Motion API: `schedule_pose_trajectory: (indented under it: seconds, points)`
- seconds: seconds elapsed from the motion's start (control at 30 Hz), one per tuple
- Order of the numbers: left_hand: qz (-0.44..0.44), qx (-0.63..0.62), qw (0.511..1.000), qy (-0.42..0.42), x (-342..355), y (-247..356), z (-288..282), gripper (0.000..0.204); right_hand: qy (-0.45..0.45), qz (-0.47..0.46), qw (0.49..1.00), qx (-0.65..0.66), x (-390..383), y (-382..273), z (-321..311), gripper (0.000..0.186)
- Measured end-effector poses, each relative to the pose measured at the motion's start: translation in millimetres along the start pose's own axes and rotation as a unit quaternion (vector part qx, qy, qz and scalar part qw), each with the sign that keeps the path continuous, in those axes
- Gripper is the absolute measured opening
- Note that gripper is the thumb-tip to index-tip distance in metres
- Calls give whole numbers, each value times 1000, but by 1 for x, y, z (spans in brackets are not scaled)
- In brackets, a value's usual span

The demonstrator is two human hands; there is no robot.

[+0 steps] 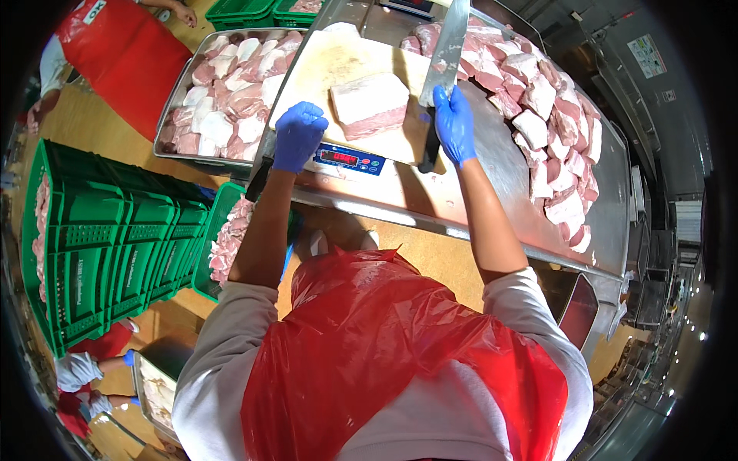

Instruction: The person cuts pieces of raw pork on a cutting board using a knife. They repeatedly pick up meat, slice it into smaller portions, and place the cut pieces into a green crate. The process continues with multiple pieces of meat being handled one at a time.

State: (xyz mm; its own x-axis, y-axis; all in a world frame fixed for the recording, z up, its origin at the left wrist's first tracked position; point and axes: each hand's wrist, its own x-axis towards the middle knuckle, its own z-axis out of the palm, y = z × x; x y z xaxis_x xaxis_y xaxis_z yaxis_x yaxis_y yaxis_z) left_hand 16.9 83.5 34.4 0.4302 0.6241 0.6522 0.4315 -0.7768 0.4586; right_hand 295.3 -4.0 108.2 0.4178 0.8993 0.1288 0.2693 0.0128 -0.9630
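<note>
1. I am gripping the dark handle of a long broad-bladed steel knife (446, 50) with my blue-gloved right hand (455, 123), fingers wrapped tight around it; the knife's long axis is running straight away from me, the blade pointing to the far end of the table.
2. My blue-gloved left hand (297, 134) is curling into a loose fist and resting on the near left corner of the pale cutting board (323, 65), clamping nothing that I can see.
3. Between my hands a thick rectangular slab of pale pink meat (370, 104) is lying on the board, just left of the blade.
4. The board is sitting on a flat scale with a blue front panel and a red lit display (347, 158), right in front of me on the steel table (492, 177).
5. A heap of cut meat pieces (550, 107) is lying along the table's right side.
6. A steel tray (178, 91) on my left is holding more meat pieces.
7. Green plastic crates (115, 246) are standing stacked at my lower left; one is holding meat.
8. A white rectangular sign (647, 55) is hanging on the grey wall at upper right.
9. I am wearing a red plastic apron (369, 361).
</note>
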Motion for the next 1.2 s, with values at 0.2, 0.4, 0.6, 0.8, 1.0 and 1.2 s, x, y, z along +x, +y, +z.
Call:
schedule_pose_trajectory:
  seconds: [0.2, 0.4, 0.6, 0.8, 1.0, 1.2]
  points:
    - [-43, -16, 996, 82, -6, 21, 26, 18, -116, -130, 948, -268, -51, -4, 50, 28]
    - [-252, -156, 952, 84, -9, 53, 39, 21, -187, -183, 924, -280, -24, -25, 80, 20]
    - [-296, -162, 930, 147, -29, 64, 26, 15, -308, -131, 803, -493, -62, 0, -2, 18]
    - [-308, -67, 926, 209, -57, 50, 13, 9, -271, -116, 801, -522, -102, -3, -98, 22]
    - [-232, -116, 951, 168, -32, 101, 32, 19, -188, -173, 876, -409, -78, -8, -41, 15]
    - [-167, -87, 963, 194, -36, 84, 61, 16, -215, -210, 873, -384, -42, -12, 19, 21]
